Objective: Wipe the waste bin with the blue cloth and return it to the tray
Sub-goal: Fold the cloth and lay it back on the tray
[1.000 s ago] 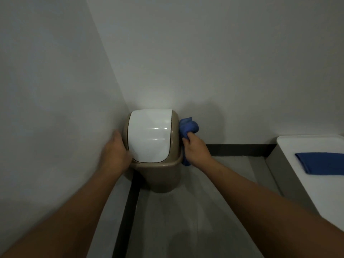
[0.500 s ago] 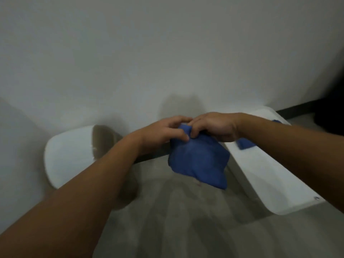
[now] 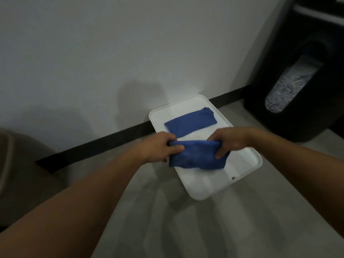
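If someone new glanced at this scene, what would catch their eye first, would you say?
Probably the blue cloth, held at each end by the left hand and right hand over the white tray on the floor. A second folded blue cloth lies at the tray's far end.

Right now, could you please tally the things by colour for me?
Blue: 2, the held cloth and the folded cloth
White: 1, the tray
Brown: 1, the waste bin
Black: 1, the shredder
Total: 5
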`<state>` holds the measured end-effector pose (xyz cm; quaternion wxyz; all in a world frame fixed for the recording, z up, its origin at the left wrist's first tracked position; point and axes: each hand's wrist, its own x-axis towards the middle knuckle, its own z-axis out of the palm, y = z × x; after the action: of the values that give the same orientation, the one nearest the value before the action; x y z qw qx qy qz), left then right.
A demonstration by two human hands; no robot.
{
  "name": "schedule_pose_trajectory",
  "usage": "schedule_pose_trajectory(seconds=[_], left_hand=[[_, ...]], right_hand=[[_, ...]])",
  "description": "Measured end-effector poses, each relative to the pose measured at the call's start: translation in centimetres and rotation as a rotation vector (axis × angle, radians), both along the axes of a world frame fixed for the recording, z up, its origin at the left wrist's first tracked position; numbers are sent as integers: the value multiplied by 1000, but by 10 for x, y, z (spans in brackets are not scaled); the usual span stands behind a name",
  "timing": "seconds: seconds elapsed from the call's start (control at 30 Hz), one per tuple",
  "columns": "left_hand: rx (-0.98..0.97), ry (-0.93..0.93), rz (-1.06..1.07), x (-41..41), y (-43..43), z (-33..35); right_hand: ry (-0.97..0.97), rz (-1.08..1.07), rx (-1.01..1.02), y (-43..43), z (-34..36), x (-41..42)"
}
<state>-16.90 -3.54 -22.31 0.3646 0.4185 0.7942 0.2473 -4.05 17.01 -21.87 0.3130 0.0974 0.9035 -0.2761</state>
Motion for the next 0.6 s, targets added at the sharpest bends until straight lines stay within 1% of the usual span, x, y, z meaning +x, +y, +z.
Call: schedule_pose_trajectory(seconds=[0.1, 0.13, 0.2, 0.27, 0.33, 0.4, 0.43, 0.47, 0.57, 0.6], left_hand=[[60, 9, 105, 6, 18, -7], [73, 39, 127, 8, 22, -8], [118, 176, 188, 12, 29, -12], [228, 313, 304, 22, 34, -15], [333, 404, 414, 38, 39, -23], [348, 470, 410, 59, 41, -39], [293, 482, 372, 72, 39, -50], [213, 519, 319, 86, 37, -60], [30, 743, 116, 119, 29, -95], [-39, 718, 48, 125, 28, -104]], right_hand=[[139, -37, 103, 24, 3, -2], [168, -35, 130, 30, 4, -3], [247, -41, 202, 39, 4, -5], [441, -105, 262, 48, 2, -7], [646, -199, 309, 51, -2, -2], [749, -200, 326, 47, -17, 12], [750, -177, 330, 45, -31, 21], [705, -148, 320, 42, -47, 33], [401, -42, 299, 32, -91, 69], [364, -52, 301, 33, -100, 76]])
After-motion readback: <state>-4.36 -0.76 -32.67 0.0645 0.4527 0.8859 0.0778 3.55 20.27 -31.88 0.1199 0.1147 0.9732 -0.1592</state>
